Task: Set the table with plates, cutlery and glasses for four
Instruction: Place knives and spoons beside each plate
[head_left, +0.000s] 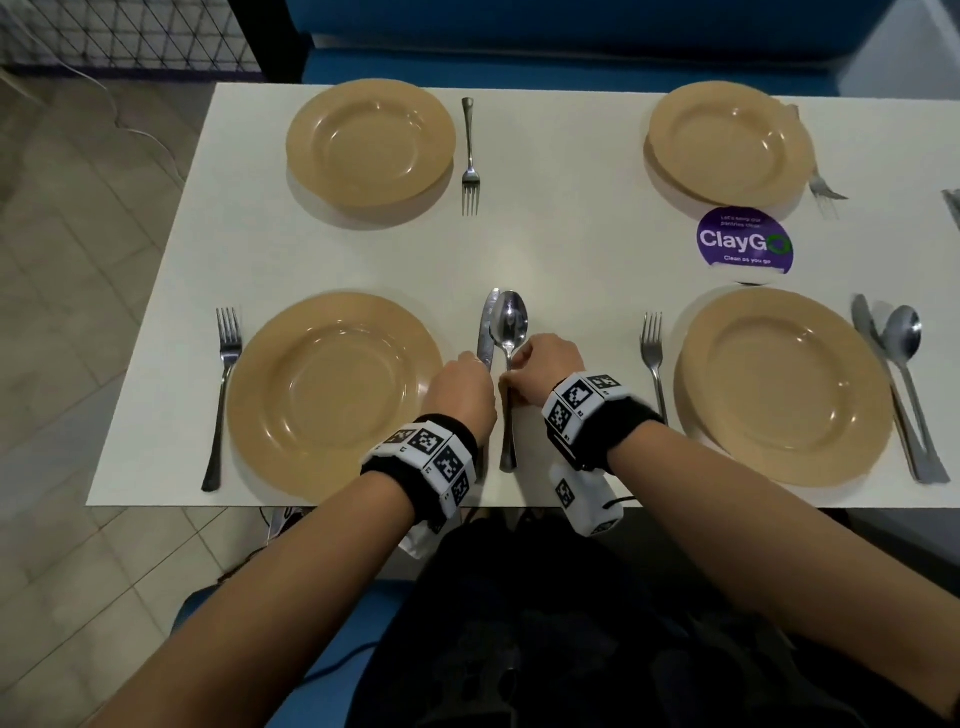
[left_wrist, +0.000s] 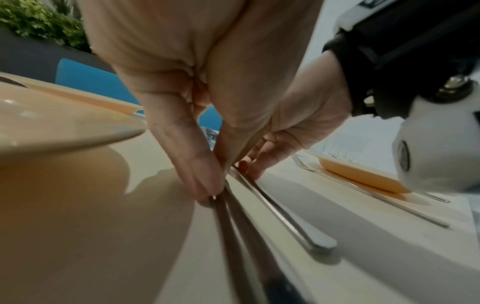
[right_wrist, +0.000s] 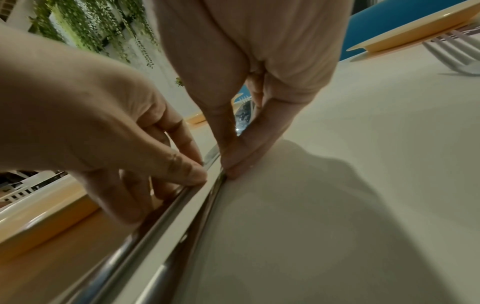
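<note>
left hand (head_left: 460, 387) hiding knife (head_left: 488, 325) handle, perhaps pinching

Shiny polished metal: knife (head_left: 488, 332), spoon (head_left: 509, 332), forks (head_left: 470, 156). Smooth, glossy tan plastic-looking plates (head_left: 335, 387). Matt, smooth cream table top (head_left: 561, 244). Black cloth wristbands (head_left: 457, 441) with matt white printed marker blocks. Glossy purple sticker (head_left: 744, 240).

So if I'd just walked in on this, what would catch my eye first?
Probably the two hands meeting at the near edge of the white table: the left hand pinches a knife and the right hand pinches a spoon, side by side right of the near-left plate. Around them, four tan plates mark the corners, and a purple ClayGo sticker lies far right.
</note>
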